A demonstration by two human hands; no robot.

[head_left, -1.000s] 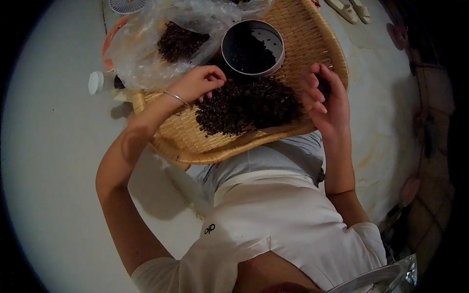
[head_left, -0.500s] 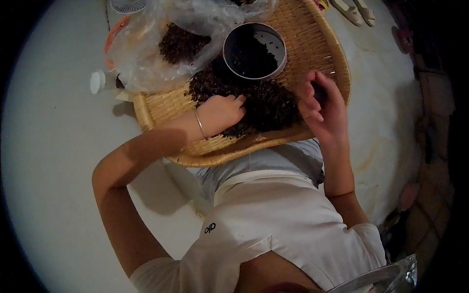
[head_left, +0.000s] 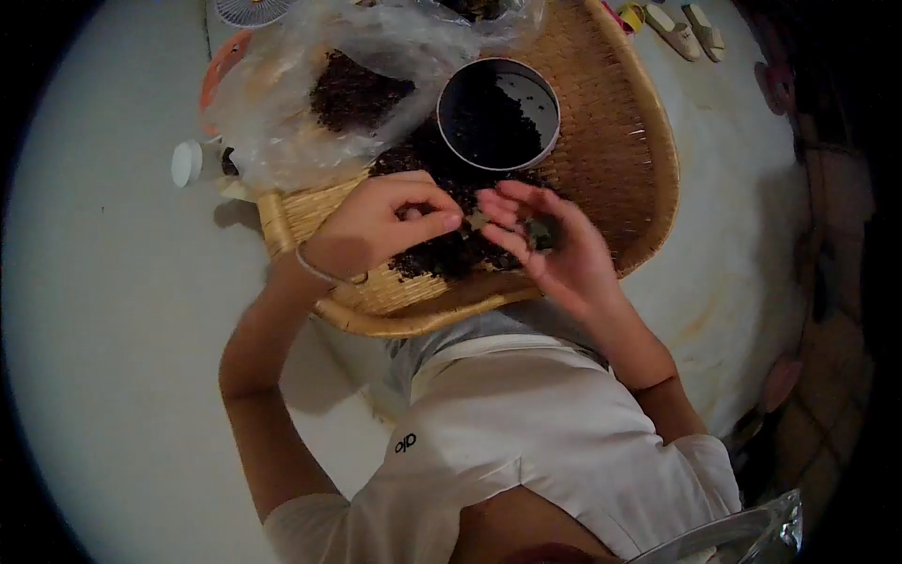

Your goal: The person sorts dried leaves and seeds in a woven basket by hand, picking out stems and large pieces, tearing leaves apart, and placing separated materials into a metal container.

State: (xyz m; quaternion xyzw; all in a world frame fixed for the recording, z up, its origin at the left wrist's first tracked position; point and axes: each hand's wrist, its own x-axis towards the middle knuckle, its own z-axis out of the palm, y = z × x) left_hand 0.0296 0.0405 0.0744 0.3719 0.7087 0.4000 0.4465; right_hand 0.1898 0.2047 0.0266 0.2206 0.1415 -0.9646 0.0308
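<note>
My left hand [head_left: 385,221] is closed in a pinch over the basket, with a small pale, leaf-like flake [head_left: 475,221] at its fingertips. Facing it, my right hand [head_left: 564,249] is cupped with the palm up and holds dark green, crumpled leaf-like bits [head_left: 539,234]. The fingertips of both hands almost meet. Beneath them a heap of dark, crumbly dried bits [head_left: 442,256] lies in the woven basket [head_left: 648,179]. A round tin [head_left: 554,132] partly filled with the same dark stuff stands on the heap, just beyond the hands.
A clear plastic bag [head_left: 272,122] with more dark bits [head_left: 352,94] lies over the basket's far left. Beside it are a white-capped jar [head_left: 188,164] and an orange rim [head_left: 222,70]. A white fan-like grille [head_left: 252,9] and shoes [head_left: 676,36] are farther off.
My left hand has lifted from the heap and turned toward my right hand. The right hand has moved left and in, palm now showing the green bits. The view has shifted slightly.
</note>
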